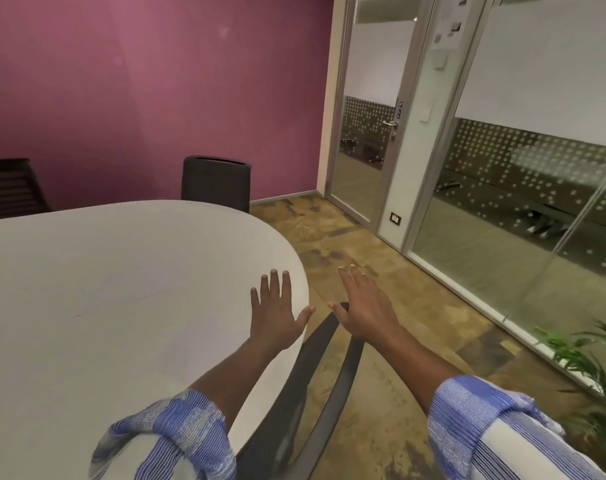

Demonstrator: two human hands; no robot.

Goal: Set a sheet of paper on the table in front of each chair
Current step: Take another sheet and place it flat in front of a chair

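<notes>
Both arms reach forward over the rounded end of the white oval table [121,289]. The left hand [277,313] is flat, fingers spread wide, palm down above the tabletop near its edge at about one o'clock — it holds nothing. The right hand [363,306] is equally open and empty, stretched out past the table's edge above the dark mesh chair [294,393] tucked in at five o'clock. A second dark chair [215,183] stands at the table's far side, twelve o'clock, against the purple wall [138,81]. No sheet of paper can be seen (the tabletop looks bare). A glass door [367,116] stands at two o'clock.
</notes>
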